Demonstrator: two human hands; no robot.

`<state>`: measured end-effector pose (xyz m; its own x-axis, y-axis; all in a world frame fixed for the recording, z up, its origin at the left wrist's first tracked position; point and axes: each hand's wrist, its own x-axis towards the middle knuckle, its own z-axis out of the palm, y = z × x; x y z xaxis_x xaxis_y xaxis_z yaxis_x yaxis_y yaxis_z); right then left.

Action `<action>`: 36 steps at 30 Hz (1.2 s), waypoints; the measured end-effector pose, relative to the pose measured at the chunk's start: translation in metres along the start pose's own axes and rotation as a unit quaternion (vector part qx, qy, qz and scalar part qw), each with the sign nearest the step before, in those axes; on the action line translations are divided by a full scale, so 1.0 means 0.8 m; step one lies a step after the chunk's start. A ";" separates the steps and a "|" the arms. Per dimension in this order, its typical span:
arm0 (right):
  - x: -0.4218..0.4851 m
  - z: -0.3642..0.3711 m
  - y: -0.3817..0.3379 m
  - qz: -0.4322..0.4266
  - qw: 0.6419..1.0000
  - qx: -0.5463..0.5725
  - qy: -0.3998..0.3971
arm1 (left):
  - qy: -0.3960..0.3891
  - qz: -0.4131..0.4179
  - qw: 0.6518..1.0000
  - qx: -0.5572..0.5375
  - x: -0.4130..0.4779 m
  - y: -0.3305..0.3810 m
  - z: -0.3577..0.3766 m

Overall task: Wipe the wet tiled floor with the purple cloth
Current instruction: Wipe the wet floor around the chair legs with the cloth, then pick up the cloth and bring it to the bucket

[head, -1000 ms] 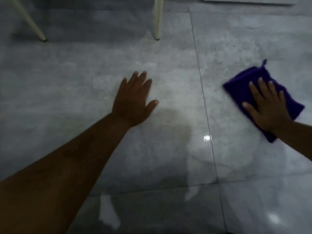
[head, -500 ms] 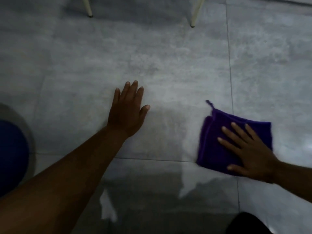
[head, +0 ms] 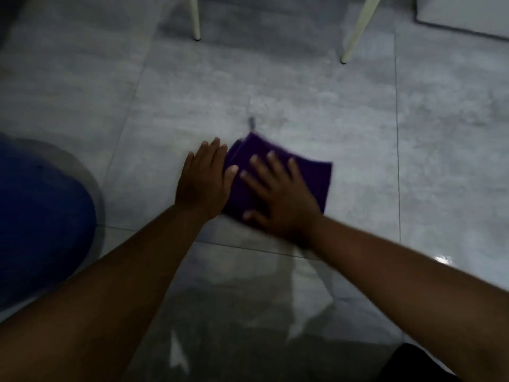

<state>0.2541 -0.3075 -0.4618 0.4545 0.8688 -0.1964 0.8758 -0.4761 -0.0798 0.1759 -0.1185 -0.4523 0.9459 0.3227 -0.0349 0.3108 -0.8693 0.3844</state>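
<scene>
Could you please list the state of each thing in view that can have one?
purple cloth: folded, flat on the floor, motion-blurred.
right hand: open, palm down on the cloth.
left hand: open, flat on the floor, touching the cloth's left edge.
tiled floor: glossy and wet-looking nearest the camera.

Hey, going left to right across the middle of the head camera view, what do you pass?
Blue rounded object → left hand flat on the floor → purple cloth under the right hand → grout line in the tiled floor.
</scene>
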 end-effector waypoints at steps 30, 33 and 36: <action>0.068 0.009 -0.141 -0.155 0.988 0.008 0.006 | 0.044 -0.174 0.983 0.026 -0.060 -0.103 -0.056; 0.029 0.008 -0.101 -0.182 0.983 0.002 0.015 | 0.022 -0.122 0.991 0.049 -0.068 -0.085 -0.043; 0.005 0.003 -0.061 -0.138 0.989 0.032 0.040 | 0.046 -0.098 0.994 0.021 -0.074 -0.062 -0.029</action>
<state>0.2124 -0.2814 -0.4611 0.2122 0.9738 -0.0813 0.9575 -0.2238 -0.1821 0.1019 -0.0855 -0.4477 0.8548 0.5186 -0.0206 0.4938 -0.8005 0.3397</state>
